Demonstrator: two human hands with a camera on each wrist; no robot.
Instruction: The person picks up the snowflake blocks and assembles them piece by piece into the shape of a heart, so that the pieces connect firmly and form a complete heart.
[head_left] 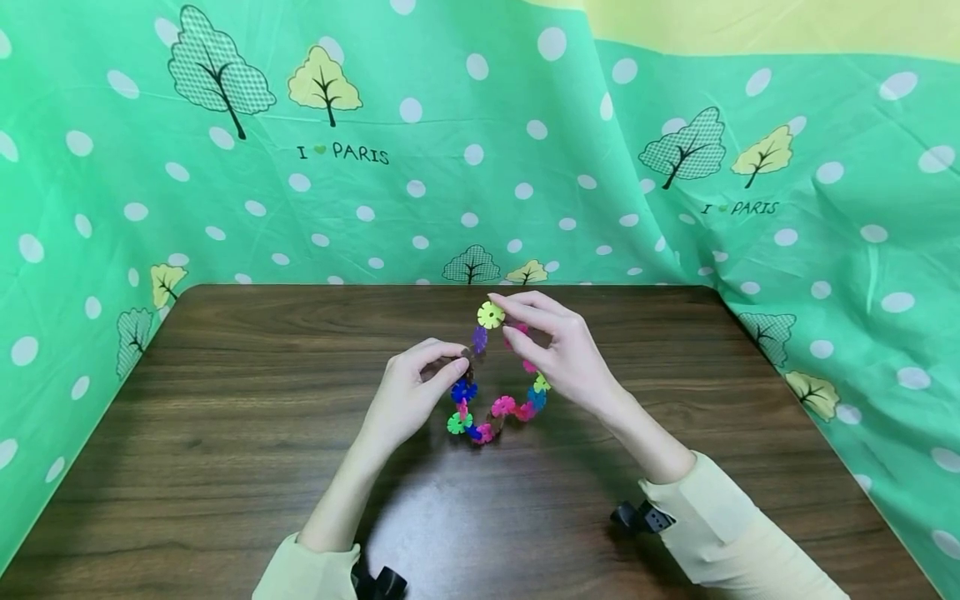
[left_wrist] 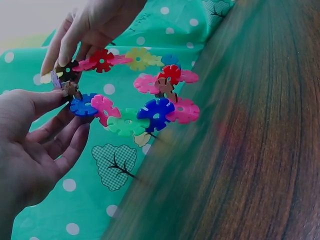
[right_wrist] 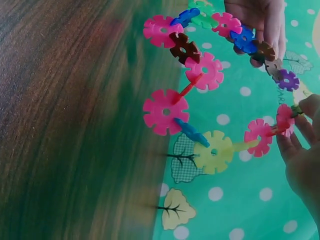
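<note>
A chain of colourful flower-shaped plastic discs, slotted edge to edge, hangs in a loop between the two hands above the table. My left hand pinches brown discs on its left side, beside a blue disc and just below a purple disc. Higher up, my right hand holds the chain's other side near pink discs. Its index fingertip touches a yellow disc at the top. Fingers partly hide the stretch between the hands, so I cannot tell whether the loop is joined there.
Beneath the hands lies a dark wood-grain table. A green cloth with white dots and printed trees hangs behind it and along its sides. Black devices sit at both wrists, by the pale sleeves.
</note>
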